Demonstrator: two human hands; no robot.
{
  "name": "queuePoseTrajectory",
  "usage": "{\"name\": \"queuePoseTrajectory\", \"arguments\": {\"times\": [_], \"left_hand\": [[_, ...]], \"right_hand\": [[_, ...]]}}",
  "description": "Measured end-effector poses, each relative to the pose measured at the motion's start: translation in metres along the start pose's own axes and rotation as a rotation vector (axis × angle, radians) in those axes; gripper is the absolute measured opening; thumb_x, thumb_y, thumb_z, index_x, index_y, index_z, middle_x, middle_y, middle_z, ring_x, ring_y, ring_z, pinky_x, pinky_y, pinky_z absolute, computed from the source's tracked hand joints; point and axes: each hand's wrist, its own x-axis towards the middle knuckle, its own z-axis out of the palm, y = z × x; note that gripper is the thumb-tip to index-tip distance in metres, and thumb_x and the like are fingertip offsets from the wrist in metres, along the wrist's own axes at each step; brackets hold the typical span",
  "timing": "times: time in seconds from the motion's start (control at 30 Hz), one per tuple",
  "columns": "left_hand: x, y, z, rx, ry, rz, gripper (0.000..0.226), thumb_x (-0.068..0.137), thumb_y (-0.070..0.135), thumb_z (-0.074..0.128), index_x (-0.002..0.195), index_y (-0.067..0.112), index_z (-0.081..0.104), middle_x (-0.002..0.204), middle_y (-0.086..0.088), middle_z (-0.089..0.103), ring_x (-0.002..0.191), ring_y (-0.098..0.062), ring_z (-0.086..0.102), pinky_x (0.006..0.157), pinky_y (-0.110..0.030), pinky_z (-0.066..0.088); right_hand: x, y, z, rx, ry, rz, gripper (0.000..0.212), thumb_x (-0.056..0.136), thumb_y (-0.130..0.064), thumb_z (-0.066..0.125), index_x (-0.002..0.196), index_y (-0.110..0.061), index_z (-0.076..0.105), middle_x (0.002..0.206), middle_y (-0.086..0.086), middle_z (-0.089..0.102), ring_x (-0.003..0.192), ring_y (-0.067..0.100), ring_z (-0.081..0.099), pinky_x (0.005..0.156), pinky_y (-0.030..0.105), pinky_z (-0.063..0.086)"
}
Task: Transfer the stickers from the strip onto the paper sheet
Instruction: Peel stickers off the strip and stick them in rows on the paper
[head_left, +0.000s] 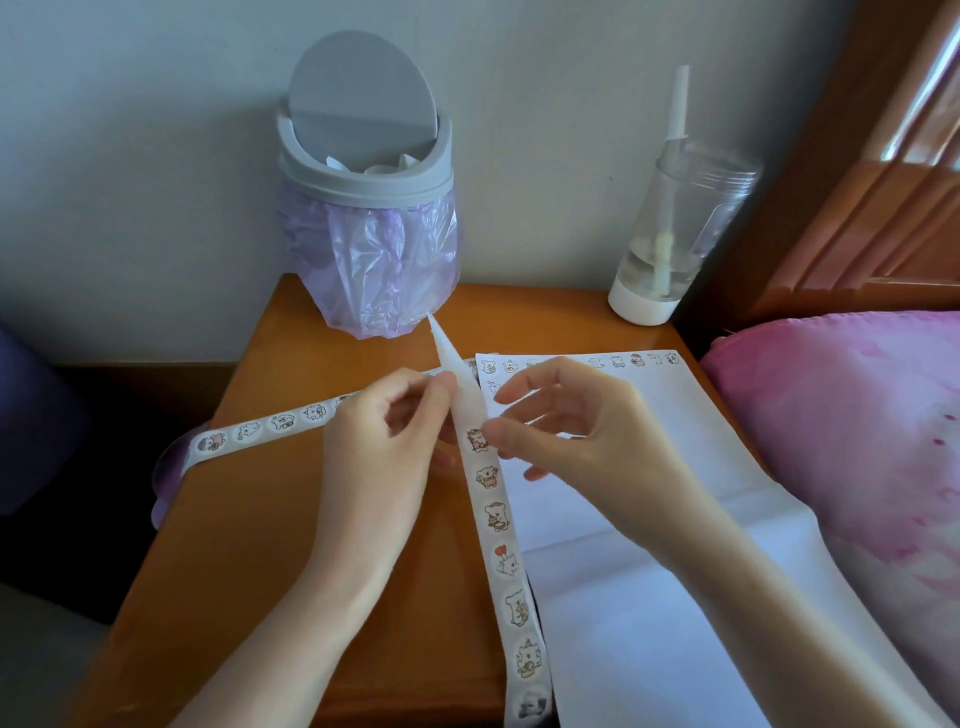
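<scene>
Our left hand (384, 431) pinched the sticker strip (498, 519) in curled fingers. Our right hand (566, 426), fingers loosely spread, had its thumb at the top sticker (477, 440), though we could not tell whether it gripped. The paper sheet (649, 597) lay beneath that hand.

Lower end of strip (506, 566) past bottom edge

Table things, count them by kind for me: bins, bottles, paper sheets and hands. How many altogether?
Bins: 1, the grey bin
Bottles: 1, the clear bottle
Paper sheets: 1, the white paper sheet
Hands: 2, the left hand holding the sticker strip, and the right hand
Total: 5
</scene>
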Motion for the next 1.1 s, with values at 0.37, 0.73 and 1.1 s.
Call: {"name": "queuePoseTrajectory", "arguments": {"times": [0.37,0.73,1.1], "left_hand": [[-0.001,0.001,0.005,-0.114,-0.129,-0.152,0.037,0.095,0.036,0.051,0.074,0.014,0.072,0.068,-0.004,0.073,0.063,-0.023,0.07,0.064,-0.034,0.058],[0.001,-0.002,0.005,-0.049,-0.166,-0.088,0.021,0.091,0.023,0.059,0.077,0.018,0.075,0.07,-0.001,0.074,0.066,-0.023,0.068,0.066,-0.028,0.055],[-0.001,-0.002,0.004,0.019,-0.162,-0.125,0.021,0.091,0.023,0.06,0.074,0.027,0.071,0.062,0.008,0.071,0.052,-0.004,0.064,0.049,-0.016,0.049]], "right_hand": [[0.001,0.01,-0.001,0.049,0.075,-0.028,0.011,0.079,-0.005,0.072,0.075,-0.015,0.071,0.07,0.003,0.072,0.054,0.006,0.06,0.046,0.017,0.047],[0.001,0.017,0.0,-0.055,0.111,-0.084,0.01,0.08,-0.013,0.072,0.075,-0.022,0.072,0.072,-0.007,0.071,0.061,0.004,0.061,0.054,0.013,0.044],[0.004,0.015,-0.019,-0.059,0.012,-0.097,0.008,0.085,-0.011,0.066,0.081,-0.017,0.066,0.079,-0.005,0.069,0.065,0.003,0.058,0.051,0.009,0.037]]}}
